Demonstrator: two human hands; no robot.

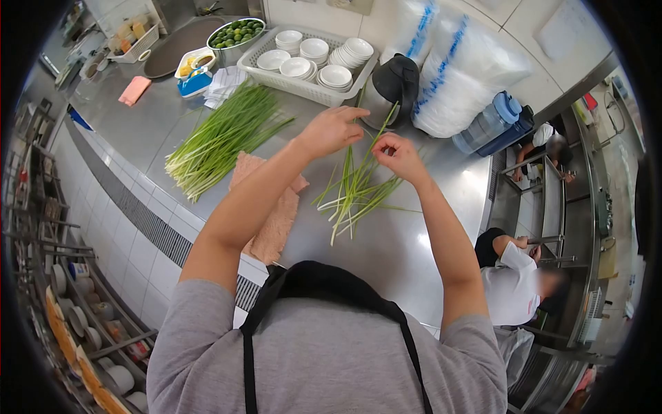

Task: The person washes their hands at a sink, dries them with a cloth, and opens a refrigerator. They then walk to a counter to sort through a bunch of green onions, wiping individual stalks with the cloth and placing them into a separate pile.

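My left hand point(334, 131) is over the steel counter, fingers curled, with a thin green stalk passing between fingertips and thumb. To its right, my right hand point(401, 156) pinches a slender spring onion stalk, whose tip rises toward the steel jug. Below both hands lies a small loose pile of spring onions point(353, 200), white ends toward me. A large bundle of spring onions point(224, 138) rests left of my left forearm. Under that forearm is a peach-coloured cloth point(276, 224), partly hidden.
Along the back stand a bowl of green limes point(236, 33), a basket point(272, 77) of stacked white bowls, a black-lidded jug point(389, 90), wrapped plastic packs point(455, 76) and a blue-lidded bottle point(488, 124). A pink cloth point(134, 90) lies far left. Two people work at the right.
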